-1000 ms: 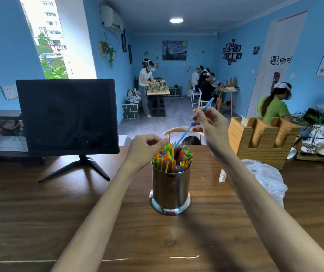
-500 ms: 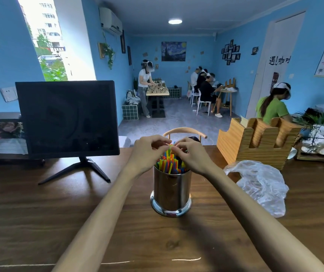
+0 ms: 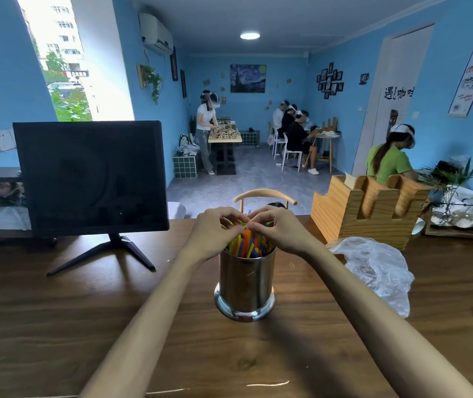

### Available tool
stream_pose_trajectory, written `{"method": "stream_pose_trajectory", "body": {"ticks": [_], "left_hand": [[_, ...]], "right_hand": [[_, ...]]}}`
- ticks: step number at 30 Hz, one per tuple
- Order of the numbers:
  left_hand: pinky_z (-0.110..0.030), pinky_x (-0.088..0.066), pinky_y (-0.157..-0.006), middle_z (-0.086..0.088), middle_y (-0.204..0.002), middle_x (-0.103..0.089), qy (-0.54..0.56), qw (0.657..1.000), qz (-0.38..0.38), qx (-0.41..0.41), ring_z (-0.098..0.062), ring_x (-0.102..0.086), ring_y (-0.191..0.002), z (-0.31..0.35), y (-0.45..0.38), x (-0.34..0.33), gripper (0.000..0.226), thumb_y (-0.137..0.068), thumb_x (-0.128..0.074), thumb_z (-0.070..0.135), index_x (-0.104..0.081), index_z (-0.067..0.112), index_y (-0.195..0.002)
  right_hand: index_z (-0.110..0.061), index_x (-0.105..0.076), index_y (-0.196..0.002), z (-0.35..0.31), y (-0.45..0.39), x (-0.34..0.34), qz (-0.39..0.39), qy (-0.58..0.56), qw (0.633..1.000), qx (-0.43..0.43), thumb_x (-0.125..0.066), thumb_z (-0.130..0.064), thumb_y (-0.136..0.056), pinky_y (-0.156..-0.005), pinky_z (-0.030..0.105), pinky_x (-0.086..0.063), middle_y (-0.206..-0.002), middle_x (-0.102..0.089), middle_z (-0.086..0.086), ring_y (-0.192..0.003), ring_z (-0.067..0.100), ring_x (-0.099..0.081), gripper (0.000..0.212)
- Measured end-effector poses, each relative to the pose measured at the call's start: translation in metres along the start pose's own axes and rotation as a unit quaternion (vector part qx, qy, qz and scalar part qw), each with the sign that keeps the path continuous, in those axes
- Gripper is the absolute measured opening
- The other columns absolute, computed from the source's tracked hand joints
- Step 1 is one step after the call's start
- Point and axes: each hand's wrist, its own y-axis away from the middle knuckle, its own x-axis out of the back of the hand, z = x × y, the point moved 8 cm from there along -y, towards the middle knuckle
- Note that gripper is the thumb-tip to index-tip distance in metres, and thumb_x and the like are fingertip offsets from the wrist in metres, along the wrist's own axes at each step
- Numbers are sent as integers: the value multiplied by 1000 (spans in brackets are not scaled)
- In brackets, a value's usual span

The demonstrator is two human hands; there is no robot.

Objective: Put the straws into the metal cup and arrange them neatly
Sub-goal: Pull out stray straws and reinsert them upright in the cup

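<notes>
Shiny metal cup point(image 3: 245, 282) stands upright on brown wooden table point(image 3: 57, 326), right in middle. Cup full of colorful straws point(image 3: 246, 245), tops poking up above rim. Left hand point(image 3: 215, 234) and right hand point(image 3: 278, 229) both over straw tops, fingers bent down, fingertips meeting above cup. Fingers seem to pinch straw tips, but hard to see for sure. Black screen point(image 3: 91, 176) on stand at left. Crumpled clear plastic bag point(image 3: 375, 268) lies right of cup. Wooden holder point(image 3: 370, 208) behind bag.

Right hand point(image 3: 279, 232) came down onto the straws point(image 3: 248, 245), meeting left hand point(image 3: 215, 234).
</notes>
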Motion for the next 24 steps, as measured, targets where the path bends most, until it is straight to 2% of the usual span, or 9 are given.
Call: {"method": "stream_pose_trajectory", "body": {"ticks": [2,4,6,7,10,14,18,20,24], "left_hand": [[-28,-55,-77,7,-85,-73,37,999,10,-3,-11,-66,-81,4,3,4,9,-83,-82,34,-75,36,-89],[-27,-53,-76,7,-82,-68,61,997,-42,-5,-11,-63,-79,5,7,-1,25,-73,-88,43,-71,33,-90],[-27,-51,-77,10,-83,-65,3,993,-116,-2,-7,-61,-82,5,12,-11,34,-66,-92,41,-70,32,-90],[-26,-50,-78,12,-83,-64,-39,991,-130,-4,-5,-59,-84,4,14,-14,33,-66,-93,38,-71,32,-89],[-19,-47,-76,17,-85,-65,-82,991,-103,-2,-6,-58,-86,3,13,-9,24,-69,-92,31,-78,31,-89],[-22,-52,-81,9,-92,-73,-57,995,-82,-12,-6,-66,-91,2,12,-5,29,-74,-89,27,-78,36,-99],[-28,-58,-79,8,-86,-74,-37,998,-49,-21,0,-68,-86,9,12,1,24,-73,-90,21,-78,31,-92],[-32,-58,-82,10,-84,-75,-34,998,-40,-23,-3,-68,-85,9,12,1,21,-72,-91,22,-81,30,-88],[-40,-52,-86,14,-90,-71,-61,997,-26,-42,-12,-60,-95,9,11,3,19,-74,-89,32,-81,39,-90]], "right_hand": [[-16,-79,-100,1,1,1,21,9,1000,5,-71,-31,-94,-87,30,-56,-112,-68,-4,-101,9,-65,18],[-17,-76,-100,2,1,2,39,12,999,10,-71,-31,-93,-86,34,-58,-108,-69,-3,-96,10,-67,16],[-18,-75,-98,3,2,1,45,16,999,13,-70,-30,-94,-86,36,-58,-108,-68,-2,-95,12,-66,13],[-19,-74,-98,2,2,0,44,18,999,14,-70,-30,-94,-86,36,-58,-108,-68,-1,-96,12,-66,12],[-21,-74,-97,1,1,-2,37,20,999,14,-69,-31,-95,-87,35,-57,-110,-67,-1,-96,12,-65,12],[-18,-75,-101,3,0,-3,27,18,999,10,-67,-30,-96,-87,33,-57,-111,-66,-2,-98,11,-65,15],[-18,-75,-104,3,1,-2,28,20,999,10,-66,-31,-97,-87,30,-56,-111,-65,-4,-99,10,-64,17],[-18,-75,-104,3,1,-3,28,20,999,9,-66,-31,-97,-87,30,-56,-111,-65,-4,-99,9,-64,18],[-17,-75,-106,2,2,-4,23,16,1000,6,-65,-32,-97,-87,29,-56,-112,-65,-4,-99,9,-64,20]]}}
